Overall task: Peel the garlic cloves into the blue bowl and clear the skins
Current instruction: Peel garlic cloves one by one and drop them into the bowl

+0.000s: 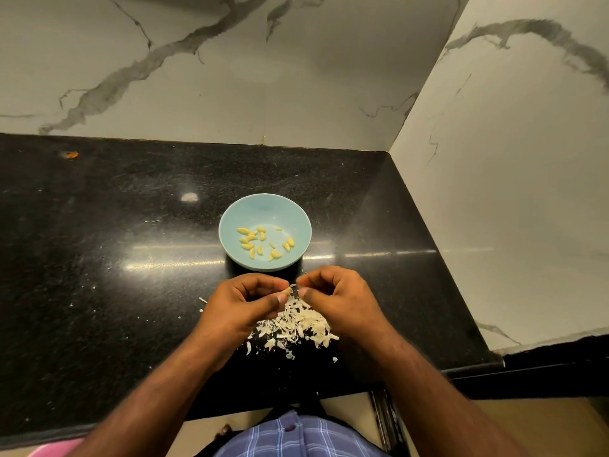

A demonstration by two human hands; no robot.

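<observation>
The blue bowl (pixel 296 212) stands on the black counter and holds several peeled yellow garlic cloves (pixel 262 243). Just in front of it, my left hand (pixel 240 303) pinches a small garlic clove (pixel 289 291) between thumb and fingers. My right hand (pixel 336 293) meets it from the right, fingers curled, pinching the clove's skin at its tip. A pile of white garlic skins (pixel 298 324) lies on the counter under and between my hands.
The black granite counter (pixel 115 258) ends at marble walls behind and on the right (pixel 494 192). Small skin flecks lie scattered left of the pile. An orange scrap (pixel 71 155) sits far back left. The counter's front edge is close to my body.
</observation>
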